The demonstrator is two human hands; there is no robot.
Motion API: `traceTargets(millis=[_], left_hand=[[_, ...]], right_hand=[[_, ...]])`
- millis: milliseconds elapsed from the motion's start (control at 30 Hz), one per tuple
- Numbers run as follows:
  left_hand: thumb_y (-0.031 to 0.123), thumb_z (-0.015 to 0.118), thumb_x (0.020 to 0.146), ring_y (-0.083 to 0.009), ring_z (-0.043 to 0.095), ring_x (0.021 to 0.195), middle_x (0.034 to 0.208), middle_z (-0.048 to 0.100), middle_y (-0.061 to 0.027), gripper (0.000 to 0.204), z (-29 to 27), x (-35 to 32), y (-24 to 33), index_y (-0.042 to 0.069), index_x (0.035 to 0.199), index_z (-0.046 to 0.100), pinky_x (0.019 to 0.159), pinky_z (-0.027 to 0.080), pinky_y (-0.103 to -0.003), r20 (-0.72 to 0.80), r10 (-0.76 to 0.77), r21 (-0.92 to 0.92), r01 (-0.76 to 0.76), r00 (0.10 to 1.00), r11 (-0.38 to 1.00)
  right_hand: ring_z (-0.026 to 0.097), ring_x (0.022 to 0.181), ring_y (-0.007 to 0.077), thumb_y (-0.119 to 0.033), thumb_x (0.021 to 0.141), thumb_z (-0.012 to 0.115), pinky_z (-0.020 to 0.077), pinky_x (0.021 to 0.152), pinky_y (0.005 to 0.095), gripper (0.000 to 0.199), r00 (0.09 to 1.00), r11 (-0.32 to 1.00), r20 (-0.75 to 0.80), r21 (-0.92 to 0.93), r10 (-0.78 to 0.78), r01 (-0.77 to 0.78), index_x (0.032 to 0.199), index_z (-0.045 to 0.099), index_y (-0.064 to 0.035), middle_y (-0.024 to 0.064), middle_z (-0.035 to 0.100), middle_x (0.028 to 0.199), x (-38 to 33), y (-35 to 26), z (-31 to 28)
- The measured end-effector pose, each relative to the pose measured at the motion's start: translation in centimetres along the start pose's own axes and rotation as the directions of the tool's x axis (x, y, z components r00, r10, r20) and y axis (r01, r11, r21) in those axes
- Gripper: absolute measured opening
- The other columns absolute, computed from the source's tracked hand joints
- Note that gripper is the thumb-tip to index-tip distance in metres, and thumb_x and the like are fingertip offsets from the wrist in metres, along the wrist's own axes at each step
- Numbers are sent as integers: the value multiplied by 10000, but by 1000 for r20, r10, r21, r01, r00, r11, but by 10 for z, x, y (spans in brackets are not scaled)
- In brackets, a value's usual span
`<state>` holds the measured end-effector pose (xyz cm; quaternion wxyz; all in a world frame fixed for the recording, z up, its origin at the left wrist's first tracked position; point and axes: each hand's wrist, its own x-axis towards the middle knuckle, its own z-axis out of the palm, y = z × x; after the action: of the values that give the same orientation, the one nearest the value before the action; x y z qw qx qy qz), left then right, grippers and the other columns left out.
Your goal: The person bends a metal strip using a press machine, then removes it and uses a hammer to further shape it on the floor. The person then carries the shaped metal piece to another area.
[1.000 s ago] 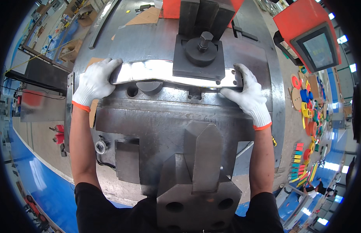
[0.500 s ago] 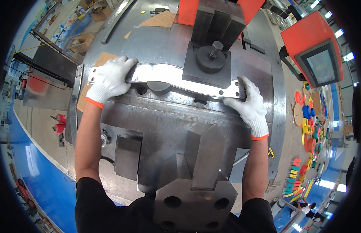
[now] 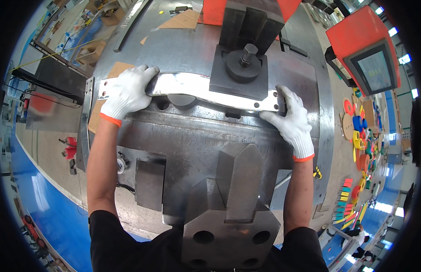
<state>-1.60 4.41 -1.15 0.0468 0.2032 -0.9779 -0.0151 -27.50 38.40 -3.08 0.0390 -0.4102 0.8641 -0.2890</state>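
Note:
A shiny, gently bent metal bar (image 3: 183, 85) with holes at both ends lies across the press bed. My left hand (image 3: 129, 93), in a white knit glove, is wrapped over the bar near its left end. The other end sits between the thumb and fingers of my gloved right hand (image 3: 290, 120). Above the right half of the bar is a dark press block (image 3: 240, 77) with a big hex bolt (image 3: 249, 52); it hides part of the bar. A round dark steel peg (image 3: 182, 100) stands against the bar's near edge.
A heavy pointed steel block (image 3: 240, 181) rises close to my body. At the right hangs a red control box (image 3: 360, 41) with a screen. Cardboard (image 3: 181, 20) lies on the far bed, and coloured rolls (image 3: 358, 127) lie at far right.
The whole view has shifted slightly. Both hands keep their places on the bar, and the bar and press block look unchanged relative to each other.

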Motion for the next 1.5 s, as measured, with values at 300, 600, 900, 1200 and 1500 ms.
traceTargets(millis=[300, 600, 900, 1200, 1500], left_hand=[[63, 699, 772, -433, 690, 1045, 1083, 697, -196, 521, -3, 1, 5, 84, 1292, 688, 914, 560, -514, 25, -23, -3, 24, 999, 1000], [68, 715, 772, -432, 680, 1076, 1106, 690, -185, 551, -4, 8, 3, 101, 1321, 683, 928, 549, -509, 48, -31, -8, 32, 998, 999], [79, 710, 773, -439, 690, 1039, 1065, 697, -203, 501, 2, 1, 8, 78, 1273, 690, 907, 562, -508, -11, -16, 2, 16, 1000, 1000], [78, 735, 772, -438, 683, 1056, 1104, 692, -197, 532, 10, -1, 14, 78, 1300, 672, 894, 553, -525, 7, -37, 34, 37, 999, 999], [59, 711, 799, -430, 692, 1069, 1109, 703, -192, 509, 7, 9, 17, 88, 1305, 674, 895, 561, -508, 24, -37, 13, 36, 999, 999]], right_hand=[[620, 1264, 376, -306, 729, 963, 517, 1106, 472, 842, 1000, 999, 9, 32, 23, -23, 1451, 598, -72, 167, 686, 1309, -1, 1, -1], [632, 1253, 381, -322, 740, 946, 524, 1091, 470, 841, 999, 999, 9, 43, 31, -32, 1457, 594, -57, 182, 686, 1299, 1, 2, 1], [641, 1252, 375, -326, 755, 934, 531, 1083, 465, 849, 999, 998, 34, 61, 23, -25, 1474, 578, -48, 186, 674, 1323, 1, 4, -1], [645, 1235, 344, -292, 767, 915, 537, 1065, 452, 827, 999, 997, 2, 68, 35, -36, 1483, 571, -63, 190, 665, 1305, 0, 4, 2], [687, 1137, 329, -322, 745, 926, 575, 1009, 438, 836, 995, 992, 26, 78, 93, -95, 1463, 576, -76, 186, 660, 1282, 7, 0, -1]])
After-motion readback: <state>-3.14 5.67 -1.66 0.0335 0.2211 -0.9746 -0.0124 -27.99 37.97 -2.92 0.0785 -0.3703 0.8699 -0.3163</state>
